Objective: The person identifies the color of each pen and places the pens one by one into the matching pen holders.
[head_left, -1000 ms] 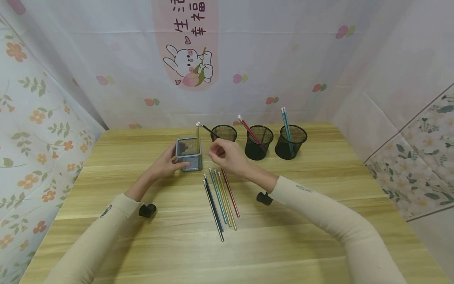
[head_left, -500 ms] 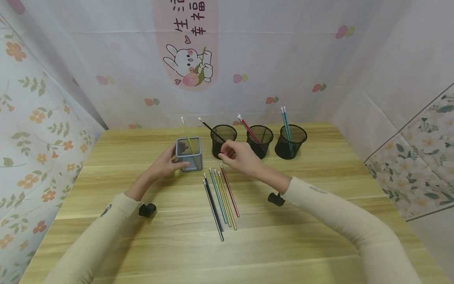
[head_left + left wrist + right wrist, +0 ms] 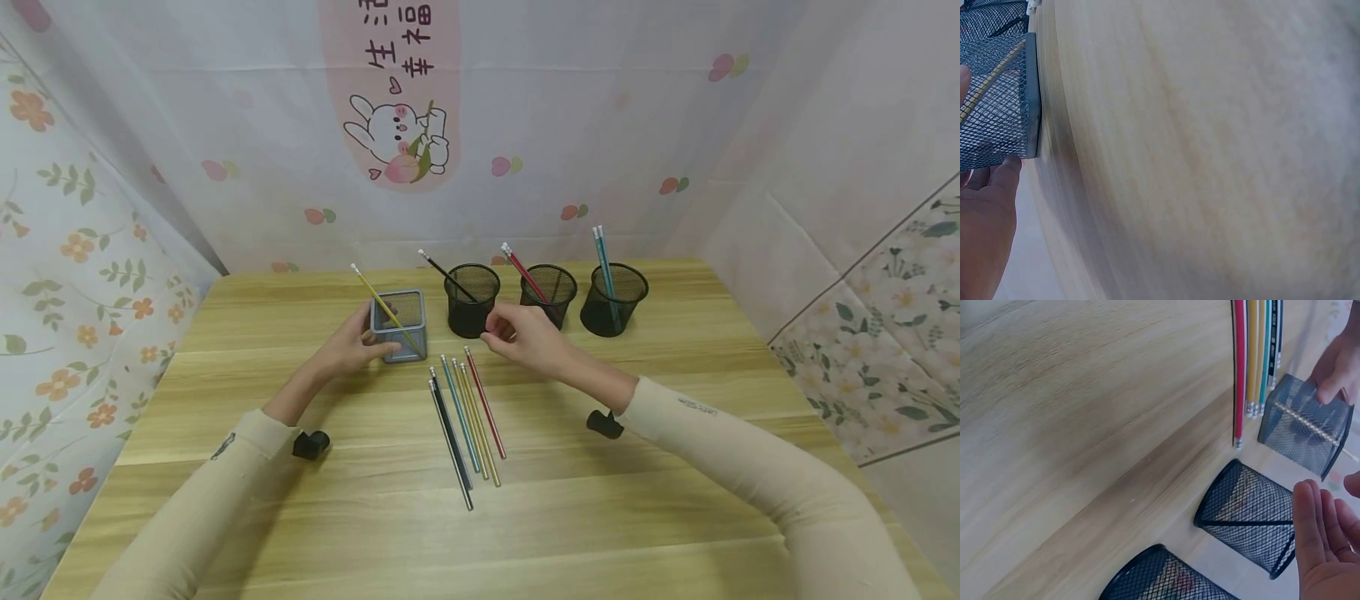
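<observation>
Grey square wire-mesh holder: gripped by left hand. The yellow, white-tipped pencil inside has tipped leftward; insertion appears complete. Right hand, empty, thumb clear of fingers, has withdrawn farther right of the holder.

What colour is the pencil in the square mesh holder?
The pencil is yellow, seen best in the head view.

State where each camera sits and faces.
Head: worn on the head, forward and down over the table; left hand, right hand and sleeves show.
Left wrist: on that wrist, across the table past the grey holder; left hand shows.
Right wrist: on that wrist, toward black cups; both hands show.
Head and right wrist share the loose pencils.
</observation>
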Motion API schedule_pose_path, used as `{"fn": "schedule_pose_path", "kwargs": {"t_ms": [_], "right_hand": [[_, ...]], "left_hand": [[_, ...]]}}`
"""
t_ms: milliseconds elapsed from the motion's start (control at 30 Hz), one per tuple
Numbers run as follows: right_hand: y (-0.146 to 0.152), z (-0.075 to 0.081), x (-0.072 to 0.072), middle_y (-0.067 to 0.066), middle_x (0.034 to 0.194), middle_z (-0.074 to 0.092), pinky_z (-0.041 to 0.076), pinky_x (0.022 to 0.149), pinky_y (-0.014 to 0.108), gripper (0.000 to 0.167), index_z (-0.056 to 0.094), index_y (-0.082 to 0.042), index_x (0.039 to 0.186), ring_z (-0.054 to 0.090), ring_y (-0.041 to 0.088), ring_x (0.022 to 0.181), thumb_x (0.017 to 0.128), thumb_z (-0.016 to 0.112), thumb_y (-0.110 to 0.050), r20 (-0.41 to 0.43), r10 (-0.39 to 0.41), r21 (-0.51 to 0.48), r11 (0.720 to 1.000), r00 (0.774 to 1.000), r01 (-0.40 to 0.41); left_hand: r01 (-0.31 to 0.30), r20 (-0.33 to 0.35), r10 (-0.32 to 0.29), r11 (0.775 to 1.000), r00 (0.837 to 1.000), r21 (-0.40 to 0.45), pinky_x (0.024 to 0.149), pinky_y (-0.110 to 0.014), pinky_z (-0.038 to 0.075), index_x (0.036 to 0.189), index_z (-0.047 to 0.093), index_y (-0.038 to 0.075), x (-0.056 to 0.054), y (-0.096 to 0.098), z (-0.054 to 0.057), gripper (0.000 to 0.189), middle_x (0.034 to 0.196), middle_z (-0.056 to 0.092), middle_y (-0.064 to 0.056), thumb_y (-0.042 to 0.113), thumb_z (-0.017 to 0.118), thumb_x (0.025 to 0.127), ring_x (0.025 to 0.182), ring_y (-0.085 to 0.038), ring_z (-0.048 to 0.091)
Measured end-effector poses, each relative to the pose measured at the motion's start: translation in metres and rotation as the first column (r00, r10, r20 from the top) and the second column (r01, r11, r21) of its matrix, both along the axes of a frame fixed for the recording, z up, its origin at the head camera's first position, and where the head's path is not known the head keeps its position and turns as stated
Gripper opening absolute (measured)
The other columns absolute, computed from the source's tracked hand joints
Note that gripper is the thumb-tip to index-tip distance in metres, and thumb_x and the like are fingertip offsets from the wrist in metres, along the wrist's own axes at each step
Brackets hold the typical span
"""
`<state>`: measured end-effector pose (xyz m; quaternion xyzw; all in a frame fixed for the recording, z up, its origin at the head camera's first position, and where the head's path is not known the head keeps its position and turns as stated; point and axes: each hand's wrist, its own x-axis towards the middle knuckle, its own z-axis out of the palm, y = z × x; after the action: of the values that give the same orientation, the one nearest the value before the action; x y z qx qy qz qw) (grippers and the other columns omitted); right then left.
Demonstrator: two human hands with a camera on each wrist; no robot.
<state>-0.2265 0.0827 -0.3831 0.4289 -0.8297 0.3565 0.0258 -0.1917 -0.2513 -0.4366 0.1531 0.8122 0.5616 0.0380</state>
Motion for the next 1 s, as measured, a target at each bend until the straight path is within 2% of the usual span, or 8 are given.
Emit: {"fn": "schedule_pose_path", "kwargs": {"t_ms": [267, 667, 1000], "right_hand": [[0.008, -0.001, -0.001, -0.004, 0.077, 0.065, 0.055, 0.061, 0.026, 0.011, 0.064, -0.008, 0.089, 0.062, 0.007, 0.067, 0.093, 0.074, -0.007, -0.011, -0.004, 0.073, 0.997, 1.0, 0.005], [0.017, -0.001, 0.002, -0.006, 0.074, 0.063, 0.052, 0.059, 0.026, 0.014, 0.062, -0.009, 0.088, 0.058, 0.008, 0.065, 0.093, 0.075, -0.01, 0.029, -0.023, 0.196, 0.98, 0.999, 0.016], [0.02, -0.013, 0.003, -0.005, 0.073, 0.062, 0.05, 0.058, 0.025, 0.014, 0.062, -0.009, 0.085, 0.057, 0.008, 0.065, 0.093, 0.075, -0.01, 0.065, -0.02, 0.245, 0.969, 0.998, 0.003]], "left_hand": [[-0.003, -0.011, 0.002, 1.0, 1.0, -0.01, 0.115, -0.055, 0.031, 0.136, 0.04, -0.009, 0.0, -0.001, -0.001, 0.057, 0.137, 0.047, -0.026, -0.002, 0.074, 0.092, 0.144, -0.042, 0.032], [-0.001, -0.011, 0.001, 1.0, 1.0, -0.013, 0.115, -0.055, 0.032, 0.137, 0.04, -0.007, -0.001, -0.002, -0.002, 0.057, 0.139, 0.047, -0.027, -0.002, 0.074, 0.092, 0.143, -0.042, 0.033], [-0.01, -0.001, 0.01, 1.0, 1.0, -0.012, 0.116, -0.053, 0.032, 0.137, 0.04, -0.007, -0.002, -0.001, -0.002, 0.057, 0.139, 0.047, -0.026, -0.001, 0.075, 0.092, 0.143, -0.042, 0.033]]}}
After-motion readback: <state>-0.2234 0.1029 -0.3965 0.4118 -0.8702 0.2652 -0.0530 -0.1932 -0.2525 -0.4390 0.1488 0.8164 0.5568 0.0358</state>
